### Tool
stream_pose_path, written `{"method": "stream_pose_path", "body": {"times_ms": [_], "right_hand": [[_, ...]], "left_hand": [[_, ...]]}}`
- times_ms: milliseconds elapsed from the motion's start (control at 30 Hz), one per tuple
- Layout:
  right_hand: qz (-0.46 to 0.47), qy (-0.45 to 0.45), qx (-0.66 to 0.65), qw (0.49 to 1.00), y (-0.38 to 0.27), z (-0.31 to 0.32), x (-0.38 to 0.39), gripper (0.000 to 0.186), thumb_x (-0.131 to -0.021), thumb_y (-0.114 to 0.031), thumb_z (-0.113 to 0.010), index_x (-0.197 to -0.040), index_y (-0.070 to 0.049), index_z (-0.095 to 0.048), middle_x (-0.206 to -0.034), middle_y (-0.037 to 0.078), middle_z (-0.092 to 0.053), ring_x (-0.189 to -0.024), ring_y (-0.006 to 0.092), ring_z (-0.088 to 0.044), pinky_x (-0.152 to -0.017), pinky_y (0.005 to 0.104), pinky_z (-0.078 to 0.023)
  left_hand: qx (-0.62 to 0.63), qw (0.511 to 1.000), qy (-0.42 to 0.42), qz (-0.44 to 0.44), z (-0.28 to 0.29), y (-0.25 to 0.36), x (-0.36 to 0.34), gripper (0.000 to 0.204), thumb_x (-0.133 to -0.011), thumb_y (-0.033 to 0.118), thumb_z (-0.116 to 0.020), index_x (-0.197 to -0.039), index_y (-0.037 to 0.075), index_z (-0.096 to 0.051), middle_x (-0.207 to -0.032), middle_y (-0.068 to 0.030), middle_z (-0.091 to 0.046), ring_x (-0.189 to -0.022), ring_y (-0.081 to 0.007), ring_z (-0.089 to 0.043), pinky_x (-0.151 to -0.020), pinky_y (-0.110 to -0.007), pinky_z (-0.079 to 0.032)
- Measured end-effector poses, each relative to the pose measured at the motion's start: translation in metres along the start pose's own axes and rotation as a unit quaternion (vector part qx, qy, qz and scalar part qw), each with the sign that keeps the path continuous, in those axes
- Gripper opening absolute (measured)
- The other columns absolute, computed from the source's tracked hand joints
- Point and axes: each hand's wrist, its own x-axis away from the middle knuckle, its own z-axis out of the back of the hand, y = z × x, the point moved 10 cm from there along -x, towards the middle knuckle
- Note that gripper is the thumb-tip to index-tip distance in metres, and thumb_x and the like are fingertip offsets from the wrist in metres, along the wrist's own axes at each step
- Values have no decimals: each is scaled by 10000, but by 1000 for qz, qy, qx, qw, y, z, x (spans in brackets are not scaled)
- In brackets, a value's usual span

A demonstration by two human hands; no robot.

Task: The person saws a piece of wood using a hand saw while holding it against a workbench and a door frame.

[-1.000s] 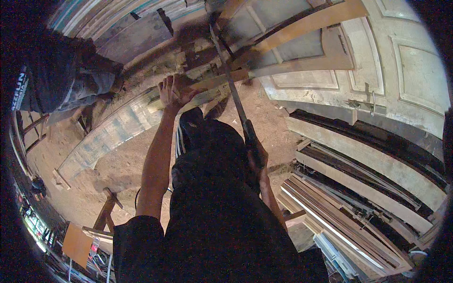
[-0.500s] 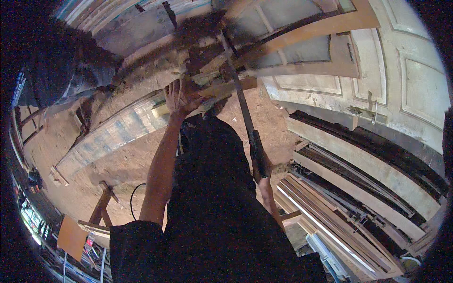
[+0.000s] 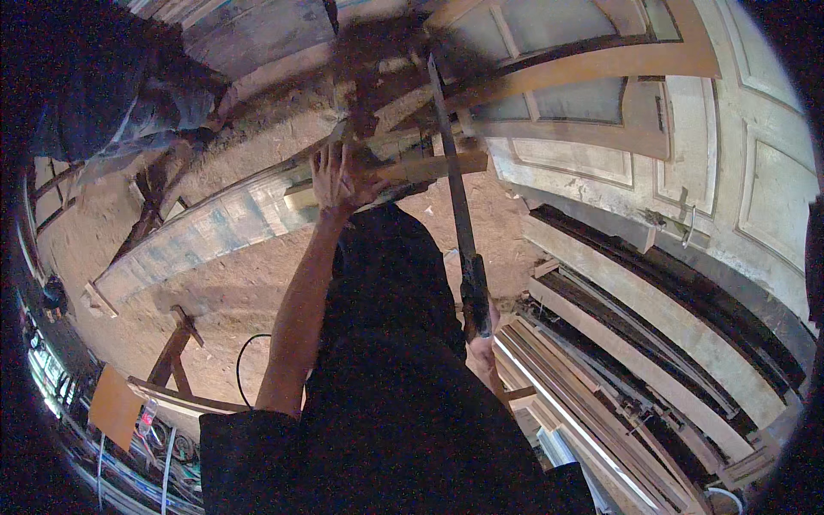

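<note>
My left hand (image 3: 342, 182) lies on a wooden board (image 3: 446, 168), fingers stretched out and thumb to the side. The short board rests across a long, stained plank (image 3: 206, 236). In my right hand (image 3: 482, 350) is a handsaw (image 3: 452, 176), gripped by its dark handle. The narrow blade points away from me and crosses the board to the right of my left hand. Whether the teeth are in the wood cannot be made out. My fingers on the handle are partly hidden by it.
Panelled doors and glazed frames (image 3: 584, 99) lean at the right, with long planks (image 3: 652, 309) below. Stacked wood strips (image 3: 592, 403) lie near right. A small wooden trestle (image 3: 176, 348) stands at the left. Dark plastic sheeting (image 3: 129, 120) hangs at far left over the earth floor.
My right hand and the saw have drawn back toward me. My left hand stays on the board. The whole view has shifted slightly.
</note>
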Motion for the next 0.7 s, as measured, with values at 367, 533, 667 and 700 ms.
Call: {"method": "stream_pose_path", "body": {"times_ms": [367, 533, 667, 700], "right_hand": [[77, 19, 95, 992, -64, -16, -7, 423, -967, -77, -642, -1381, -17, -582, -981, -63, -633, -702, 11, -528, -597, 190, -451], [80, 32, 164, 983, -57, -10, -10, 448, -965, -79, -645, -1401, -15, -569, -1090, -16, -665, -804, 38, -575, -667, 196, -483], [99, 48, 127, 986, -51, -11, -14, 444, -972, -107, -639, -1405, -30, -574, -1117, 9, -690, -834, 61, -603, -671, 201, -492], [123, 55, 193, 972, -48, -9, -15, 451, -968, -115, -646, -1406, -37, -575, -1107, 8, -693, -827, 56, -601, -667, 203, -494]], "left_hand": [[-99, 994, 51, -19, -21, -15, -3, 1160, -608, 859, -700, -1419, 54, -497, -1379, -175, -524, -1306, -357, -470, -1120, -513, -331], [8, 999, 23, -23, 5, 5, -17, 1145, -616, 834, -722, -1419, 52, -489, -1346, -189, -547, -1256, -375, -501, -1090, -518, -352], [15, 999, 28, -36, 6, 6, -18, 1094, -624, 824, -721, -1367, 48, -514, -1314, -198, -561, -1245, -374, -510, -1086, -514, -353], [10, 998, 39, -41, 4, 6, -19, 1085, -624, 823, -721, -1356, 48, -518, -1304, -196, -565, -1238, -371, -513, -1081, -511, -356]]}}
